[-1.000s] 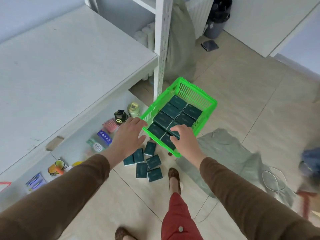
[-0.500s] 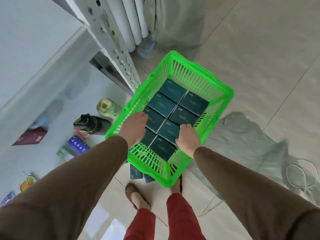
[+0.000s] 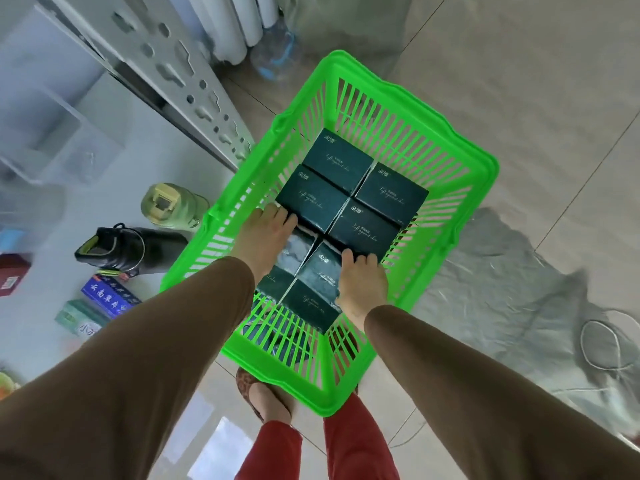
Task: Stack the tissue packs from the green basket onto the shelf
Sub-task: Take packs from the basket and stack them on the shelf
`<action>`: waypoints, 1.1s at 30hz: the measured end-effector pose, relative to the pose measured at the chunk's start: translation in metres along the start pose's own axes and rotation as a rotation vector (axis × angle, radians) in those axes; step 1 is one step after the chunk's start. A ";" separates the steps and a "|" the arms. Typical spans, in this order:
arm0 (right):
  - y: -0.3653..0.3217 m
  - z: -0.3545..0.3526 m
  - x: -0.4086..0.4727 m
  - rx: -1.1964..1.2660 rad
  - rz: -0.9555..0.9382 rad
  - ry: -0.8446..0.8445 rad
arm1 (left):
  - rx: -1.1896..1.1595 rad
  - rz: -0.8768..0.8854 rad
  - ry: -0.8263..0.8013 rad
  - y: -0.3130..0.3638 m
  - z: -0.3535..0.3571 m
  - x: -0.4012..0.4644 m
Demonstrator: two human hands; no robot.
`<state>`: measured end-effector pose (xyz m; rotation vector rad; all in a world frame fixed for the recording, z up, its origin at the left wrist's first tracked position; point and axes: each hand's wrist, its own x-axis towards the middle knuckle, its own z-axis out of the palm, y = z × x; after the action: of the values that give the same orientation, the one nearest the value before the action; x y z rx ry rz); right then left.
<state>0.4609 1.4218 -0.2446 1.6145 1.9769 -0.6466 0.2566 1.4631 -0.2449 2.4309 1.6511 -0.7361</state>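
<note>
Dark green tissue packs [image 3: 348, 216] fill the bright green plastic slatted basket [image 3: 450, 157]. Both hands are inside at the pick-up step: the left hand [image 3: 265, 237] and right hand [image 3: 362, 284] clamp the nearest packs' outer ends. Next, they likely need lifting clear together toward the white metal shelf [image 3: 69, 109].

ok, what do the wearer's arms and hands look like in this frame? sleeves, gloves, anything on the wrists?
Both arms wear plain brown long sleeves that end at the wrist: left sleeve, right sleeve. No pattern or logo shows on the fabric. The left hand and right hand are bare: no gloves, and no rings, watch or bands show on the sides facing the camera. No cables or markers.
</note>
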 end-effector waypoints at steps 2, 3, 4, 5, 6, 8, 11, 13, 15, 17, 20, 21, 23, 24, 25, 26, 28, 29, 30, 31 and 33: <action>0.001 -0.003 0.001 0.063 0.031 -0.060 | 0.043 0.003 0.009 0.005 -0.004 -0.004; 0.002 -0.008 0.000 0.067 0.032 -0.080 | 0.054 0.000 -0.002 0.006 -0.008 -0.009; 0.002 -0.015 -0.002 0.059 0.025 -0.084 | 0.054 -0.017 -0.020 0.006 -0.013 -0.014; 0.004 -0.024 -0.006 0.070 0.019 -0.073 | 0.047 -0.047 -0.030 0.003 -0.019 -0.022; 0.006 -0.035 -0.011 0.106 0.011 -0.056 | 0.028 -0.085 -0.032 -0.001 -0.027 -0.031; 0.011 -0.060 -0.026 0.256 -0.008 -0.042 | -0.064 -0.157 -0.038 -0.011 -0.046 -0.056; 0.019 -0.107 -0.062 0.508 -0.091 -0.045 | -0.310 -0.303 -0.021 -0.023 -0.087 -0.111; 0.018 -0.149 -0.094 0.584 -0.189 -0.007 | -0.495 -0.403 0.036 -0.032 -0.121 -0.157; 0.006 -0.196 -0.133 0.584 -0.311 0.047 | -0.686 -0.465 0.127 -0.043 -0.155 -0.212; -0.015 -0.243 -0.171 0.560 -0.440 0.083 | -0.830 -0.556 0.221 -0.056 -0.187 -0.270; -0.064 -0.303 -0.222 0.567 -0.620 0.094 | -0.936 -0.727 0.326 -0.082 -0.225 -0.361; -0.083 -0.320 -0.237 0.587 -0.674 0.103 | -0.952 -0.775 0.365 -0.093 -0.234 -0.391; -0.126 -0.346 -0.263 0.624 -0.767 0.117 | -0.971 -0.854 0.439 -0.115 -0.245 -0.448; -0.148 -0.356 -0.273 0.640 -0.797 0.110 | -0.979 -0.886 0.463 -0.128 -0.248 -0.473; -0.171 -0.364 -0.282 0.654 -0.815 0.090 | -0.991 -0.917 0.482 -0.140 -0.248 -0.498; -0.196 -0.370 -0.290 0.662 -0.829 0.068 | -1.000 -0.945 0.503 -0.154 -0.245 -0.521; -0.250 -0.374 -0.306 0.677 -0.871 0.051 | -0.993 -0.993 0.560 -0.184 -0.233 -0.565; -0.278 -0.372 -0.313 0.692 -0.895 0.051 | -0.978 -1.016 0.585 -0.200 -0.224 -0.586; -0.307 -0.369 -0.321 0.712 -0.918 0.050 | -0.958 -1.037 0.604 -0.215 -0.213 -0.607; -0.336 -0.364 -0.328 0.726 -0.937 0.046 | -0.934 -1.056 0.618 -0.231 -0.202 -0.627; -0.393 -0.351 -0.338 0.742 -0.960 0.038 | -0.883 -1.073 0.642 -0.266 -0.177 -0.667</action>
<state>0.1027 1.3247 0.2599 0.8573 2.6788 -1.8797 -0.1182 1.0697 0.2563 1.0791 2.6688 0.7395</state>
